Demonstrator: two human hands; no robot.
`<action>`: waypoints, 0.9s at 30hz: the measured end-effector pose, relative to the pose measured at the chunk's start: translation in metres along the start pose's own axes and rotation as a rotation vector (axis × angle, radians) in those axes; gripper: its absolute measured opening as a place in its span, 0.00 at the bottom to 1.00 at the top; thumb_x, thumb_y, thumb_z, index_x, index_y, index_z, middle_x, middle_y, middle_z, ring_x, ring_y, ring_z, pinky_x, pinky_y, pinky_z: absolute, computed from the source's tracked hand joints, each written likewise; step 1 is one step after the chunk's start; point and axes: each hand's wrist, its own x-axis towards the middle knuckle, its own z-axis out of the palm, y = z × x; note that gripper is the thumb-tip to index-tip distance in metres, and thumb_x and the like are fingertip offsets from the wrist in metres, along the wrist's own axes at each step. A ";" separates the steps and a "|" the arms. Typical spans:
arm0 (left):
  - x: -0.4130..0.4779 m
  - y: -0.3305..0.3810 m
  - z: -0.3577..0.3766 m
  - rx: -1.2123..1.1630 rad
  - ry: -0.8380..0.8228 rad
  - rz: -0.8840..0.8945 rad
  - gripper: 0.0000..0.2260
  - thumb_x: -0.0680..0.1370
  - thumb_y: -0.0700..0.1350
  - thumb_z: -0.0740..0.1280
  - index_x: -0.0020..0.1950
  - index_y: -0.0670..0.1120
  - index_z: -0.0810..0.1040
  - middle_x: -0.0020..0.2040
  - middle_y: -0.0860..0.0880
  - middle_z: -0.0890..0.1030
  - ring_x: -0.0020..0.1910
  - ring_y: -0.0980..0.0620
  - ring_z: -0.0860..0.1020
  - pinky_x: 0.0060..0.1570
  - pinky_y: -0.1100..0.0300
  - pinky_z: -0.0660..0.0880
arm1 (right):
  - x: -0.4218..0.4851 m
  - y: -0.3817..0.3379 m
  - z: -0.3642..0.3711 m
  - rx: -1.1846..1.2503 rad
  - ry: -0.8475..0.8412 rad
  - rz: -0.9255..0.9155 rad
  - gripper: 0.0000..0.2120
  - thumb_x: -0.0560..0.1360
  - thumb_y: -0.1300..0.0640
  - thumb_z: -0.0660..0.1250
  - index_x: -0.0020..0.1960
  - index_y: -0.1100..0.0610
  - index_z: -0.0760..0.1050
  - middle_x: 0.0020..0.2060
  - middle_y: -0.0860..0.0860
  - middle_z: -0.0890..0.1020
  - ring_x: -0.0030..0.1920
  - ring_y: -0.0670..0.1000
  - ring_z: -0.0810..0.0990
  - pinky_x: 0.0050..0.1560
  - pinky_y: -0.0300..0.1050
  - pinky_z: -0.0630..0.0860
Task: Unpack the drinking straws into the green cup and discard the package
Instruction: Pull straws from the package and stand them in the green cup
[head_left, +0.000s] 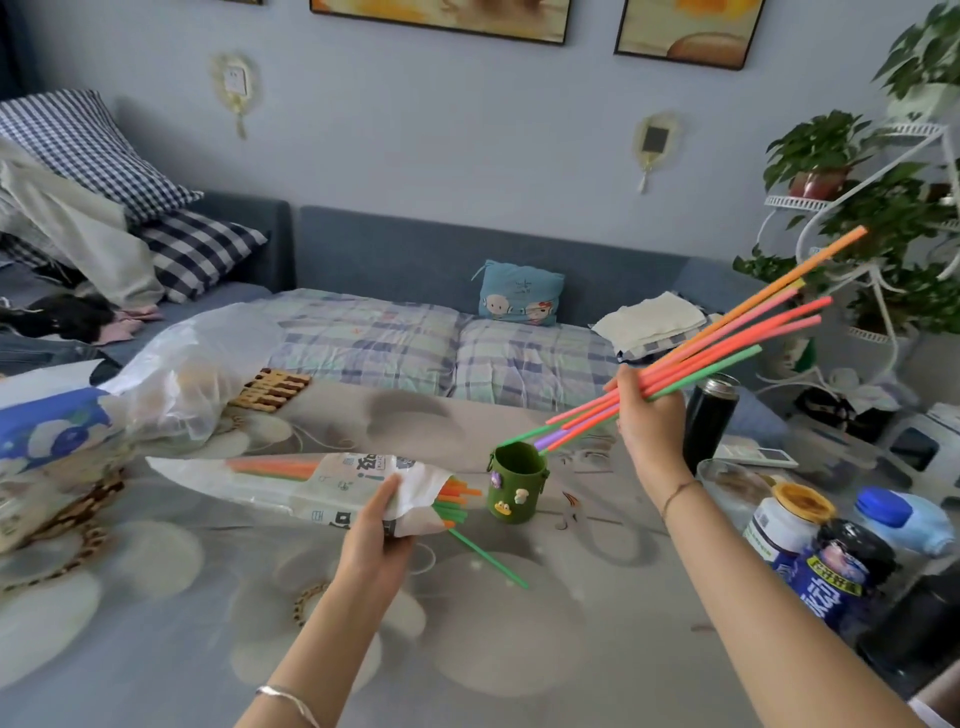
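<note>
My left hand (375, 525) grips the open end of the white straw package (311, 486), which lies on its side on the table with orange and green straw tips poking out. My right hand (649, 415) holds a bundle of colourful straws (737, 327) tilted over the green cup (514, 480), their lower ends at the cup's rim. The cup stands upright, decorated with small charms. One loose green straw (488, 558) lies on the table in front of the cup.
A black flask (709, 421), a glass jar (727, 488), and several bottles (831, 561) crowd the table's right side. A clear plastic bag (192, 374) and a blue-printed pack (47, 431) sit at the left. Behind the table is a sofa (467, 270).
</note>
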 end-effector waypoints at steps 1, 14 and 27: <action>0.006 -0.001 0.003 -0.004 0.005 -0.005 0.10 0.80 0.39 0.63 0.61 0.41 0.72 0.52 0.42 0.81 0.49 0.46 0.80 0.61 0.44 0.72 | 0.006 0.002 0.003 -0.026 -0.004 -0.022 0.14 0.77 0.54 0.62 0.38 0.61 0.78 0.28 0.49 0.76 0.31 0.47 0.76 0.34 0.39 0.71; 0.067 -0.020 0.018 -0.008 0.006 -0.027 0.07 0.80 0.39 0.63 0.57 0.42 0.75 0.51 0.42 0.81 0.47 0.46 0.80 0.33 0.56 0.82 | 0.038 0.088 0.075 -0.254 -0.281 0.029 0.14 0.78 0.53 0.62 0.38 0.59 0.78 0.25 0.47 0.75 0.21 0.40 0.75 0.22 0.29 0.67; 0.073 -0.035 0.000 -0.033 0.101 -0.014 0.08 0.78 0.38 0.65 0.56 0.44 0.74 0.51 0.43 0.82 0.48 0.46 0.80 0.26 0.54 0.80 | 0.033 0.147 0.089 -0.027 -0.412 0.458 0.10 0.74 0.61 0.68 0.53 0.61 0.80 0.45 0.53 0.81 0.45 0.48 0.78 0.34 0.29 0.72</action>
